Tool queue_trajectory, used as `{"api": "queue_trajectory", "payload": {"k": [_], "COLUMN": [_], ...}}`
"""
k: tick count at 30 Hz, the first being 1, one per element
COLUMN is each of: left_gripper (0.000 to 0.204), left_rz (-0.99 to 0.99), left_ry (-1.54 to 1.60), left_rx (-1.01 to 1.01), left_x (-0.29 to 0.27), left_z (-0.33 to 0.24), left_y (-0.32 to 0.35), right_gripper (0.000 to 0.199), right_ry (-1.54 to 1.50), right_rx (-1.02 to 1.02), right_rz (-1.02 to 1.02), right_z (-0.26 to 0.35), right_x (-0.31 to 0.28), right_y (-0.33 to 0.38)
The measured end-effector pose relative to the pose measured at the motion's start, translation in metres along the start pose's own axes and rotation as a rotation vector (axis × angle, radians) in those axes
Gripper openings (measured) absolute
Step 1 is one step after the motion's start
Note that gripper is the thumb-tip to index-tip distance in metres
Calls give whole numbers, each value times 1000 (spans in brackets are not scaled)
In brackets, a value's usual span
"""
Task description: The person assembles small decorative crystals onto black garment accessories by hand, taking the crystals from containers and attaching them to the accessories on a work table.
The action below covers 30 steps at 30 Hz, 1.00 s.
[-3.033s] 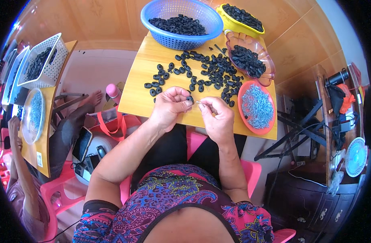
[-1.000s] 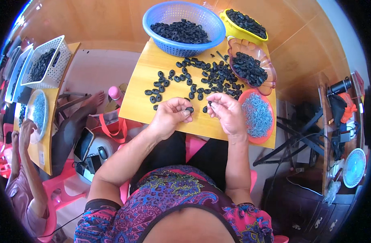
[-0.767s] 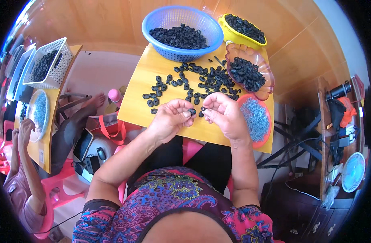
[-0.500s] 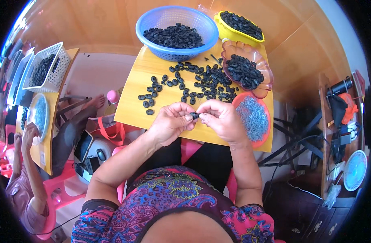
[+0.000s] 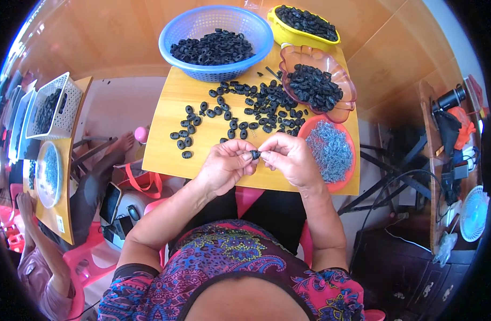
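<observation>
One black piece in play, above the near edge of the wooden table, held between both hands. Left hand, at 8–9 o'clock of it: thumb and forefinger closed narrow on the piece. Right hand, at 3–4 o'clock: thumb and forefinger pinched narrow at the piece's right end, apparently touching it. Can't tell if a second small part sits in that pinch.

Handling, my read: very light, stiff, moulded plastic or hard rubber. Ribbed and rounded, so decent grip but may roll or twist if squeezed off-centre. Doesn't look fragile. Best hold: thumb and forefinger across the ribbed middle, ends left free. The thin bluish bits in the orange-red dish at 3 o'clock look like metal; fiddlier, probably slippery, fingertip job.

Hard to see: thumbs cover most of the held piece; its holes and far side don't show. Curled fingers of both hands are hidden behind the thumbs. Loose black pieces at 12–1 o'clock overlap, no count possible. Bottom layers in the blue basket at 11 o'clock are buried. Co-worker's hand at 8 o'clock: small and distorted, grip unreadable.
</observation>
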<state>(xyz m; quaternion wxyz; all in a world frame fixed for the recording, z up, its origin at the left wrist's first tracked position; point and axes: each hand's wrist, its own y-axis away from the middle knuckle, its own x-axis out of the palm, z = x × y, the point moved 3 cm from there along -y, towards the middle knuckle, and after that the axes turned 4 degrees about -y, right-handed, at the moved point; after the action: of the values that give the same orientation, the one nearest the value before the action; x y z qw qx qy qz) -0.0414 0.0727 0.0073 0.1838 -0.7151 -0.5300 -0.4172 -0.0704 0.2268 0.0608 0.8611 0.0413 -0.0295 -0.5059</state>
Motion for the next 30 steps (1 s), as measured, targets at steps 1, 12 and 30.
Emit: {"api": "queue_trajectory", "payload": {"k": [1,12,30], "left_gripper": [12,11,10], "left_rz": [0,-66,-61], "left_ry": [-1,-336,-709], "left_rx": [-2,94,107], "left_x": [-1,-15,-7], "left_z": [2,11,4], "left_y": [-1,-1,5], "right_gripper": [7,5,18], "right_ry": [-67,2,-148], "right_rx": [28,44,75], "right_rz": [-11,16,187], "right_z": [-2,-18,-32], "right_x": [-1,0,-9], "right_y": [0,-1,-5]}}
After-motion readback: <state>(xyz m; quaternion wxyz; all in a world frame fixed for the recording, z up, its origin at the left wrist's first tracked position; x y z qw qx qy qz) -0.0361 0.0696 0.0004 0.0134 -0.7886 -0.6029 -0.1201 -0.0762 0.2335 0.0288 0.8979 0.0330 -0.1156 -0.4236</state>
